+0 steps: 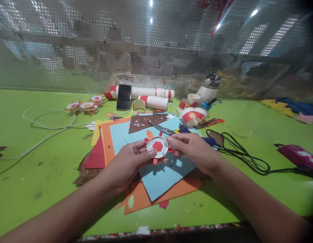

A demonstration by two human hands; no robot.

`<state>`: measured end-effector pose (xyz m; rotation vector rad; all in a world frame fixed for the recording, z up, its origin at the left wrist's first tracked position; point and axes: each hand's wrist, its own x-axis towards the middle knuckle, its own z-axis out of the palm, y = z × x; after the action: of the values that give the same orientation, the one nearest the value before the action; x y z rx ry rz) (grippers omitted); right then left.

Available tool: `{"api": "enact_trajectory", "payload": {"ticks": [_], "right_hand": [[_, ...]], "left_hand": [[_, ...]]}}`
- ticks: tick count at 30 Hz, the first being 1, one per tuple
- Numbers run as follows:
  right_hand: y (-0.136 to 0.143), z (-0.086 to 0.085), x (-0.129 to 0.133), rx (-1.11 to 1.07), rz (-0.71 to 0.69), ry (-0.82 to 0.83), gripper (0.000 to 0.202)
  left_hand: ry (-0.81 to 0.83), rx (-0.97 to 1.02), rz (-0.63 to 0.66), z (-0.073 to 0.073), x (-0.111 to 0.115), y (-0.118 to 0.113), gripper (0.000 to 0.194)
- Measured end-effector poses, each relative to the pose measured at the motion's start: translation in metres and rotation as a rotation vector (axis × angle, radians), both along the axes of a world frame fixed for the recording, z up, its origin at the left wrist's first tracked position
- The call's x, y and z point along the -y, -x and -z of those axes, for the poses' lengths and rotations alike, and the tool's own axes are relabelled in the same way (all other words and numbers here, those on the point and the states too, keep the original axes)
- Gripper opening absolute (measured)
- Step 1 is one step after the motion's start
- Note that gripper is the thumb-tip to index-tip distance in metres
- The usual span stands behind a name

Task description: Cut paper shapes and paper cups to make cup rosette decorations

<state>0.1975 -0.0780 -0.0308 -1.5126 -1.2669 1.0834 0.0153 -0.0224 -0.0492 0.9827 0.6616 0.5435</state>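
A small round paper turtle (158,146) is held up over the coloured sheets. It has a dotted white disc with a red hexagon in the middle, red flippers, an orange head and an orange tail. My left hand (132,160) grips its left and lower edge, with the thumb on the front. At the right edge, the thumb and fingertips of my right hand (189,146) are pinched together, touching the turtle; red paper shows beneath them. Just behind it lie scissors (163,128) with blue and yellow handles, above a light blue sheet (156,187).
Finished-looking paper turtles (87,105) sit at back left beside a white cable (49,135). A phone (123,98) leans on paper-cup rolls (155,102). Cut cups (193,116), a white bottle (209,89) and an orange cutter (209,123) stand behind; a black cord (247,162) lies right.
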Motion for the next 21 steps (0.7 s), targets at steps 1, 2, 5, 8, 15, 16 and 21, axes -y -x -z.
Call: {"api": "enact_trajectory", "payload": {"ticks": [1, 2, 5, 8, 15, 16, 21], "right_hand": [[0.001, 0.000, 0.001, -0.022, -0.023, 0.012, 0.035], [0.001, 0.000, 0.001, -0.049, -0.035, 0.026, 0.034], [-0.001, 0.003, 0.000, -0.168, -0.055, 0.058, 0.028], [-0.003, 0.006, -0.001, -0.272, -0.065, 0.093, 0.025], [-0.002, 0.012, -0.002, -0.405, -0.081, 0.098, 0.024], [-0.001, 0.012, -0.002, -0.411, -0.087, 0.100, 0.024], [0.000, 0.016, -0.003, -0.402, -0.079, 0.098, 0.023]], "left_hand": [[-0.003, -0.007, 0.010, -0.001, 0.000, 0.000, 0.035], [0.001, -0.016, 0.018, -0.001, 0.001, 0.001, 0.036], [0.020, -0.027, 0.037, -0.001, 0.001, 0.002, 0.039], [0.018, 0.002, 0.051, 0.000, -0.001, 0.003, 0.033], [0.003, 0.047, 0.089, 0.002, -0.005, 0.005, 0.025], [0.003, 0.042, 0.086, 0.002, -0.005, 0.005, 0.026], [-0.012, 0.011, 0.068, 0.002, -0.007, 0.004, 0.029]]}}
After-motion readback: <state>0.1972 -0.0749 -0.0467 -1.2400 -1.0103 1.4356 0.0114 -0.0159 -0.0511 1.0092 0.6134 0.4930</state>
